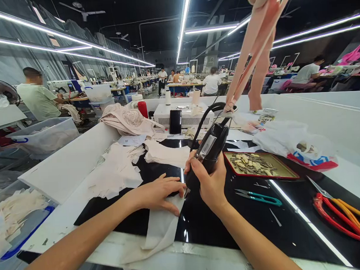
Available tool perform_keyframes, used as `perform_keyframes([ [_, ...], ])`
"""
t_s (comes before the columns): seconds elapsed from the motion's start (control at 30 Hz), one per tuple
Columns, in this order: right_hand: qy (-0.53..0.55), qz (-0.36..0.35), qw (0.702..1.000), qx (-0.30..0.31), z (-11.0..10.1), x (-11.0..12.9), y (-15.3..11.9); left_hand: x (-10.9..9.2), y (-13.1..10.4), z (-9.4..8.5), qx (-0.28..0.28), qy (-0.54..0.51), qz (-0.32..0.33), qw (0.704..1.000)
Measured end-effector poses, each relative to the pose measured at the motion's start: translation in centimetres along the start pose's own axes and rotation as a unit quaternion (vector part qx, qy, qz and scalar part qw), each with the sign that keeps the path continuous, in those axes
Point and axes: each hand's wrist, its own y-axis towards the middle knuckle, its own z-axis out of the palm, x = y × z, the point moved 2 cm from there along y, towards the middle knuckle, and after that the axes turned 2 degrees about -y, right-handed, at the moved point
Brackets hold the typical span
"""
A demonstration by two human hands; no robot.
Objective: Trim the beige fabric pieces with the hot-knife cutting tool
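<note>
Room lies between right hand (213,183) and snips (262,197); tray (283,169) (seemingly shallow) blocks beyond.

Handheld tool (212,143) at centre, fabric piece (161,227) lower centre
Fabric stack (116,173) left of centre; tray (284,171) right, snips (264,198) below it, scissors (335,215) lower right.

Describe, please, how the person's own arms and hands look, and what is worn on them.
The left arm and the right arm are bare as far as they show: no sleeve, watch or bracelet. The left grip and the right grip are ungloved hands. No ring is visible, but part of the right one is hidden.
</note>
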Motion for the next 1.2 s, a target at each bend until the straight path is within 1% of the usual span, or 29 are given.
perform_keyframes([
  [0.4,-0.019,-0.026,0.999,0.019,0.0,0.2,-0.5,-1.0,0.1,-0.5,0.015,0.009,-0.02,1.0],
  [0.63,-0.005,-0.013,1.0,0.014,0.2,0.8,-0.8,-0.6,0.2,-0.4,0.013,0.01,-0.019,1.0],
  [0.73,0.007,-0.01,1.0,0.026,0.4,1.1,-1.1,-0.4,0.3,-0.3,0.009,0.007,-0.012,1.0],
  [0.97,-0.006,-0.014,0.999,0.034,0.5,1.1,-1.5,0.0,0.4,-0.2,0.011,0.01,-0.002,1.0],
  [1.2,0.02,0.0,0.999,0.028,0.6,1.4,-1.7,0.0,0.4,-0.3,0.017,0.011,-0.004,1.0],
])
